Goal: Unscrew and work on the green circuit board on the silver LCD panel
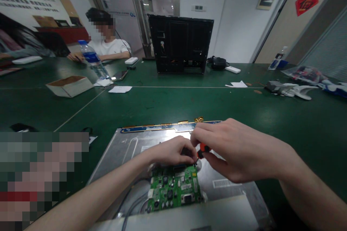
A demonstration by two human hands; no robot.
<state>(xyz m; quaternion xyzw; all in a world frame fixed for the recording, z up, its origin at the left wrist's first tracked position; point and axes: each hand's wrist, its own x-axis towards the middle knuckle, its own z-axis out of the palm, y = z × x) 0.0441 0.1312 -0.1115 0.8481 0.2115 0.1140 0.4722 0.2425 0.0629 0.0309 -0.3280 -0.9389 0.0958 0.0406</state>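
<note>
A green circuit board (176, 189) lies on the back of a silver metal display panel (121, 144). My right hand (230, 151) is closed around a red and black screwdriver (202, 149), whose tip points down at the board's far right corner. Beside that tip, my left hand (173, 151) has thumb and fingertips pinched together at the board's far edge. Whatever is between those fingertips is too small or hidden to make out. Grey cables (137, 202) curve along the board's left side. A blue strip board (151, 127) runs along the panel's far edge.
A black monitor housing (181, 43) stands at the back of the green table (168, 104). To the left are a cardboard box (69, 86) and a tilted water bottle (93, 59). Another person (108, 39) sits across. Grey and white parts (288, 89) lie at right.
</note>
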